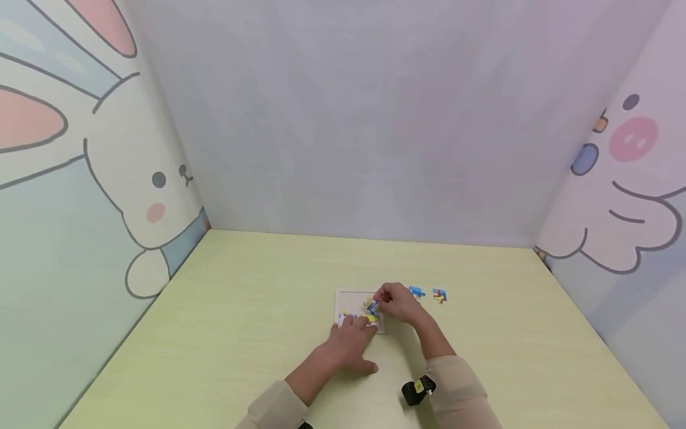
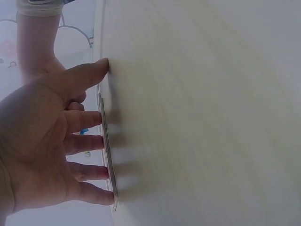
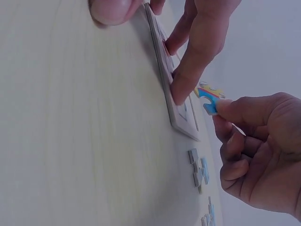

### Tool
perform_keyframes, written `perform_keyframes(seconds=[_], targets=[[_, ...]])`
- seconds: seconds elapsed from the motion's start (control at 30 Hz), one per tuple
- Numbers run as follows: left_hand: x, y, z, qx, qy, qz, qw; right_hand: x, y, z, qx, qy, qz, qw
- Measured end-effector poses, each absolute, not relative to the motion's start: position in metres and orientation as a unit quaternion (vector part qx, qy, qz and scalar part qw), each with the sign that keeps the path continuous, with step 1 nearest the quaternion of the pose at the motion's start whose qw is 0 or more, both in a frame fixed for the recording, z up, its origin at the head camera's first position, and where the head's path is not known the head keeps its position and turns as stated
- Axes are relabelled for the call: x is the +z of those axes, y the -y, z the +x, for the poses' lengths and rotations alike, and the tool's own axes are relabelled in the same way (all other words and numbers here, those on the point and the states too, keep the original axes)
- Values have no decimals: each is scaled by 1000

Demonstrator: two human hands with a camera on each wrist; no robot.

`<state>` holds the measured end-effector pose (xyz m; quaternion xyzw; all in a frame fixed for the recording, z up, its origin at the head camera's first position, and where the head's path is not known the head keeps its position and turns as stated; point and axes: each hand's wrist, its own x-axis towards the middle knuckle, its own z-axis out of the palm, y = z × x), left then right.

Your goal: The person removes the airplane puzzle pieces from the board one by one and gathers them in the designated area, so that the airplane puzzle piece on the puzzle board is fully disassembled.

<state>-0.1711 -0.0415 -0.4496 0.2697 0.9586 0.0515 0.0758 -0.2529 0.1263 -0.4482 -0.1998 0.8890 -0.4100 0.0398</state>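
A shallow puzzle tray [image 1: 337, 304] with a pale rim lies on the table, a few colourful pieces along its near side. My left hand [image 1: 351, 342] rests with spread fingers on the tray's near edge; in the left wrist view its fingertips [image 2: 96, 142] press along that edge while the thumb touches the tabletop. Between thumb and forefinger, my right hand [image 1: 399, 302] pinches a blue and yellow puzzle piece [image 3: 208, 98]. That piece is held tilted over the tray's right side, as the right wrist view shows.
Loose puzzle pieces lie right of the tray, among them a blue one [image 1: 417, 291] and a red, blue and yellow one [image 1: 440, 295]. The pale yellow-green table [image 1: 257, 286] meets a grey wall behind and cartoon-printed walls at both sides. A black wrist camera [image 1: 415, 391] is strapped at the right sleeve.
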Motion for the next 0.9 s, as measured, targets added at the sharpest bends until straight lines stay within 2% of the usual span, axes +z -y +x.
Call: perform_keyframes(seconds=[0.17, 0.47, 0.9], targets=[[-449, 43, -171, 57, -958, 271, 76, -449, -134, -252, -443, -876, -184, 59], [-448, 43, -172, 63, -958, 262, 94, -444, -157, -251, -474, -862, -177, 37], [-445, 45, -171, 62, -959, 263, 86, -449, -183, -246, -499, -856, -132, 38]])
